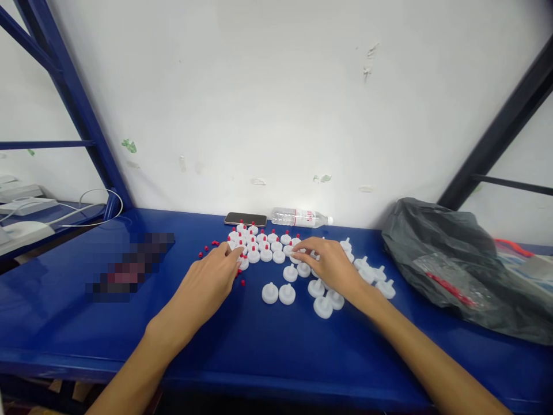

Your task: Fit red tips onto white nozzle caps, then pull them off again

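Note:
White nozzle caps [279, 257] stand in a cluster on the blue table, many with small red tips on their spouts. My left hand [213, 271] is at the cluster's left edge, fingers curled down and drawn together beside loose red tips [242, 283]; whatever is between them is hidden. On the right, my right hand [330, 265] has its thumb and forefinger around a white nozzle cap [294, 259] at the cluster's edge. Plain white nozzle caps without red tips [287, 294] lie in front of and around this hand, several upright, others tilted.
Behind the cluster, a phone [245, 219] and a clear plastic bottle [298, 217] lie along the wall. A dark plastic bag [432, 248] is at the right, with a clear bag of red pieces [451, 285] on it. Blue metal frame posts [82, 109] rise at the left.

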